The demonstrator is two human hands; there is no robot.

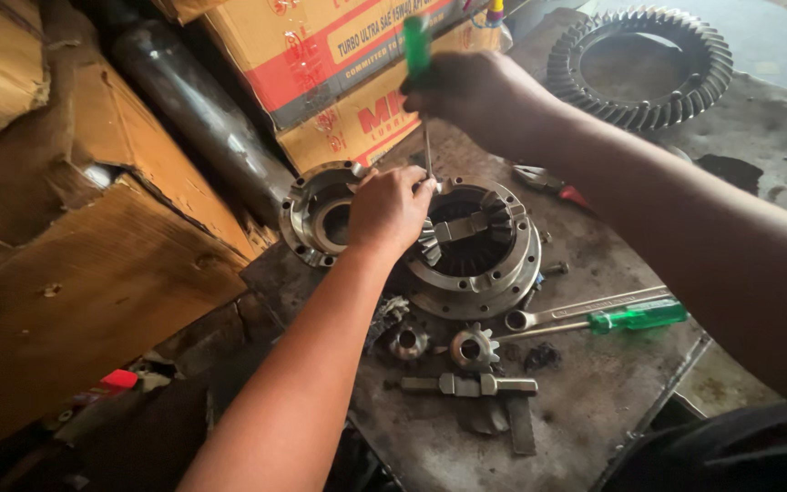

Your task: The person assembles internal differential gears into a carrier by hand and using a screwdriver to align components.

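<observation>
I see my right hand [480, 91] up high, fingers wrapped tight around the green handle of a screwdriver [418, 55] whose thin shaft runs straight down to the rim of the differential case [471, 251]. My left hand [389, 211] rests on the near-left edge of that case, fingers curled together at the screwdriver's tip — I cannot tell whether they pinch the tip itself or a small part beside it. The case sits open-side up on the grimy metal work plate [594, 383], with small bevel gears and a cross shaft showing inside it.

Just to the left of the case, touching or nearly touching it, leans the other case half [321, 214], a flanged ring with bolt holes. In front of the case lie two loose pinion gears [474, 349], a short cross shaft [469, 385] below them, and to the right a combination spanner [585, 307] beside a second green-handled screwdriver [635, 317]. A large ring gear [641, 64] lies flat at the far right corner — well apart from the hands. Cardboard boxes [339, 55] stand behind the plate, and a dark steel tube [198, 118] leans against them.
</observation>
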